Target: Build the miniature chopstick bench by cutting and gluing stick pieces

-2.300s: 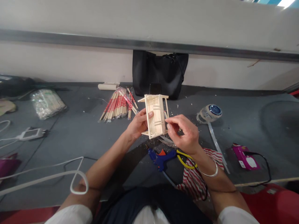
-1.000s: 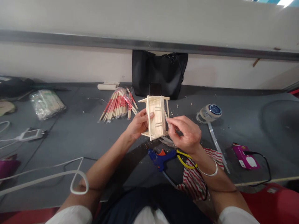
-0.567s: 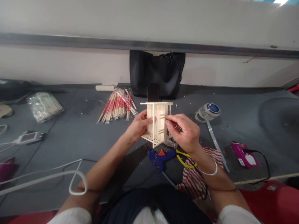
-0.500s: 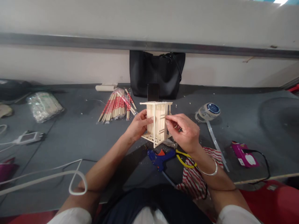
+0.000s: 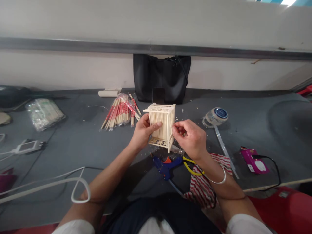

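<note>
A small box-shaped model built of pale wooden sticks (image 5: 162,125) is held upright above the grey surface (image 5: 85,143). My left hand (image 5: 143,131) grips its left side, thumb across the front wall. On the model's right edge, my right hand (image 5: 188,138) has its fingertips pinched together; a silver bangle (image 5: 219,180) sits on that wrist. Whether anything small is between those fingertips I cannot make out.
A blue glue gun (image 5: 168,164), yellow-handled pliers (image 5: 192,165) and a striped cloth (image 5: 207,182) lie just below the hands. Red-wrapped chopsticks (image 5: 120,112), a black bag (image 5: 161,78), a tape roll (image 5: 215,117), a pink device (image 5: 253,161), a bagged bundle (image 5: 45,112) and white cables (image 5: 48,185) surround them.
The stick model has been turned from lying tilted with its open side toward me to standing upright with a closed slatted wall facing me. Both hands stayed on it.
</note>
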`<control>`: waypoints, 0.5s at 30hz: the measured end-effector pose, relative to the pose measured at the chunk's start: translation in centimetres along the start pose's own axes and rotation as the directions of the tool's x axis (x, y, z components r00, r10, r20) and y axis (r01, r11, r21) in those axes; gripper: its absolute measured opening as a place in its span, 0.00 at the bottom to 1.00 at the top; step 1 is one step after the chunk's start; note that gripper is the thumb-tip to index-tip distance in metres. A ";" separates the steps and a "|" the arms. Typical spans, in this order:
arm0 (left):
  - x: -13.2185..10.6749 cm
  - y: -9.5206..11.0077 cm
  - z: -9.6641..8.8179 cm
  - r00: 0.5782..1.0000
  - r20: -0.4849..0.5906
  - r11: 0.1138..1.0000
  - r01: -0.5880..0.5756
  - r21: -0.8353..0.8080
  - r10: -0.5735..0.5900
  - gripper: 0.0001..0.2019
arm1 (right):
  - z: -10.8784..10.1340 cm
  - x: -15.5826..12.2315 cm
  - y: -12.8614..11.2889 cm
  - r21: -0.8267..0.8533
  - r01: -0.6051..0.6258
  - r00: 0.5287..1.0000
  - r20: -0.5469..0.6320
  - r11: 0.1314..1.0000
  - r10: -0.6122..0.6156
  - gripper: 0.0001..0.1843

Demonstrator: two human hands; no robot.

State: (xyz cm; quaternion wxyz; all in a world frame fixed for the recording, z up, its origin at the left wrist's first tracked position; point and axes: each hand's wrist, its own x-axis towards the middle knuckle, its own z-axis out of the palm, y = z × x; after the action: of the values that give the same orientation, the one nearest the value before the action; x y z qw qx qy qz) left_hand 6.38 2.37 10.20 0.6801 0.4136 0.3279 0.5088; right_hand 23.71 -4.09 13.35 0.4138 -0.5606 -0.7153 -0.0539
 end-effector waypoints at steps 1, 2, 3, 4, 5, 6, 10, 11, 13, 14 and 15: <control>-0.1 0.0 0.1 1.000 -0.010 1.000 -0.009 0.005 0.009 0.22 | 0.0 0.0 0.0 -0.019 -0.004 1.000 -0.008 1.000 0.004 0.06; -0.2 0.0 0.1 1.000 -0.015 1.000 -0.015 0.009 0.015 0.22 | 0.1 0.0 0.0 -0.033 -0.008 1.000 -0.014 0.999 0.008 0.06; -0.2 0.0 0.2 1.000 -0.017 1.000 -0.017 0.012 0.017 0.22 | 0.1 0.0 0.0 -0.037 -0.010 1.000 -0.019 0.999 0.009 0.06; -0.3 0.0 0.2 1.000 -0.016 1.000 -0.016 0.014 0.016 0.22 | 0.1 0.1 0.0 -0.035 -0.008 1.000 -0.022 0.999 0.007 0.06; -0.3 0.0 0.2 1.000 -0.014 1.000 -0.013 0.015 0.013 0.21 | 0.1 0.1 0.0 -0.030 -0.006 1.000 -0.022 1.000 0.006 0.07; -0.4 0.1 0.3 1.000 -0.011 1.000 -0.009 0.017 0.010 0.21 | 0.1 0.1 0.0 -0.025 -0.006 1.000 -0.020 1.000 0.006 0.07; -0.4 0.2 0.3 1.000 -0.015 1.000 -0.003 0.028 0.004 0.22 | 0.1 0.1 0.1 0.008 -0.039 0.999 0.001 0.999 0.039 0.07; -0.4 0.2 0.3 1.000 -0.016 0.999 -0.004 0.032 0.004 0.22 | 0.1 0.1 0.2 0.020 -0.048 0.999 0.008 0.999 0.048 0.06; -0.4 0.2 0.2 1.000 -0.014 0.999 -0.003 0.037 0.004 0.23 | 0.2 0.0 0.3 0.032 -0.054 0.998 0.015 0.998 0.054 0.06; -0.4 0.2 0.2 1.000 -0.013 0.999 -0.001 0.040 0.002 0.23 | 0.2 0.0 0.3 0.029 -0.052 0.999 0.015 0.998 0.052 0.06; -0.4 0.2 0.2 1.000 -0.011 0.999 0.001 0.042 -0.001 0.23 | 0.3 0.0 0.3 0.021 -0.047 0.999 0.012 0.999 0.047 0.07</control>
State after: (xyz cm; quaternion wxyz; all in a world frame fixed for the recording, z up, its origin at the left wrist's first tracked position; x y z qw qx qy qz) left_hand 6.37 1.98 10.45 0.6698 0.4246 0.3424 0.5037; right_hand 23.85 -3.80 13.06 0.4170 -0.5730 -0.7048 -0.0332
